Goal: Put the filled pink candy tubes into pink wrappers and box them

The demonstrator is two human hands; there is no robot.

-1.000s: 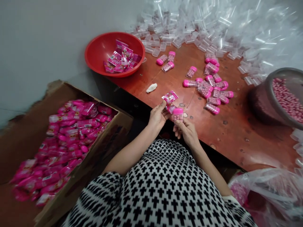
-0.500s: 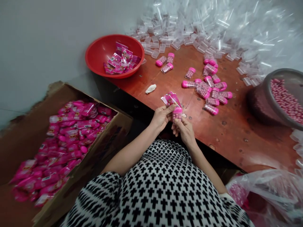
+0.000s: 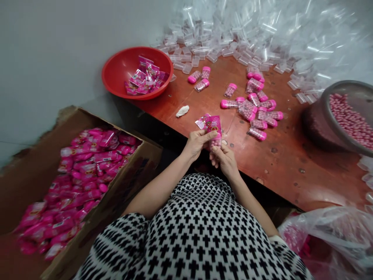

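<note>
a second ago the pink wrapper (image 3: 215,122) was just beside the little jar (image 3: 215,143), and the jar's pink cap showed plainly. now the wrapper stands up over the top of the jar, and the thumb and wrapper hide much of the cap. so the two seem to be getting fitted together, but i can't tell if the wrapper goes around the jar or sits behind it.

the left hand (image 3: 194,146) has its grip closed on the wrapper, thumb near the jar's top. the right hand (image 3: 225,158) has its grip closed on the low part of the jar. both things are held up by the near edge of the counter (image 3: 259,165). a shiny bit (image 3: 201,121) sticks out to the left; i can't tell if it is another wrapper.

the filled jars (image 3: 247,110) and the red bowl (image 3: 107,81) of wrappers look just the same as before.
</note>
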